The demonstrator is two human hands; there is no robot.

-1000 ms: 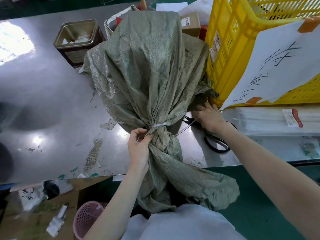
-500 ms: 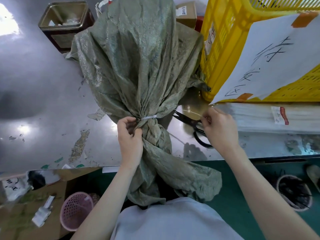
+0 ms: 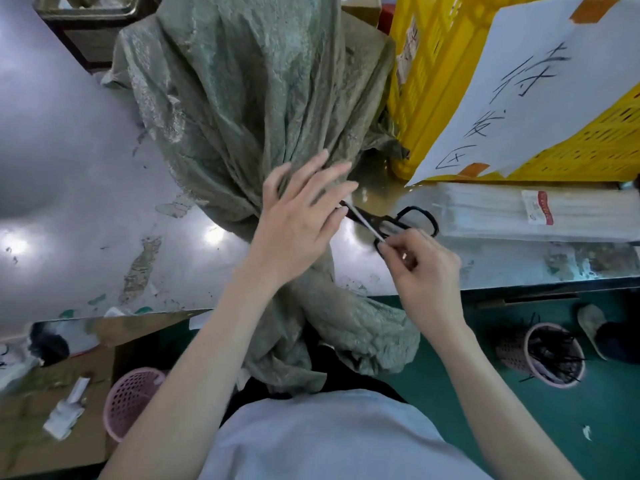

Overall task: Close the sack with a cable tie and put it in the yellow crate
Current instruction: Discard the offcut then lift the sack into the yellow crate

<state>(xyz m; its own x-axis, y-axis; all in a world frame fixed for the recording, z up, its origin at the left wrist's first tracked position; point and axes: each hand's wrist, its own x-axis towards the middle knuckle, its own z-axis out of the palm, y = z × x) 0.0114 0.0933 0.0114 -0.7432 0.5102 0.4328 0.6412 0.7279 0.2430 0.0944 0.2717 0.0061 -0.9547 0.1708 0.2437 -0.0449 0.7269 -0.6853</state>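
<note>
The right hand [image 3: 420,268] pinches the white cable tie's [image 3: 363,221] free tail, now drawn taut toward the lower right. The left hand [image 3: 298,216], half a second ago clenched on the sack's [image 3: 242,98] neck, now lies with fingers spread over it at frame centre. Black scissors [image 3: 408,220] lie just beyond on the metal table [image 3: 69,188]. The sack leans against the yellow crate [image 3: 433,64], upper right.

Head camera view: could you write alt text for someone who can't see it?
A person's right hand pinches a white cable tie tail at a green sack; the open left hand rests on its neck, beside a yellow crate.
</note>
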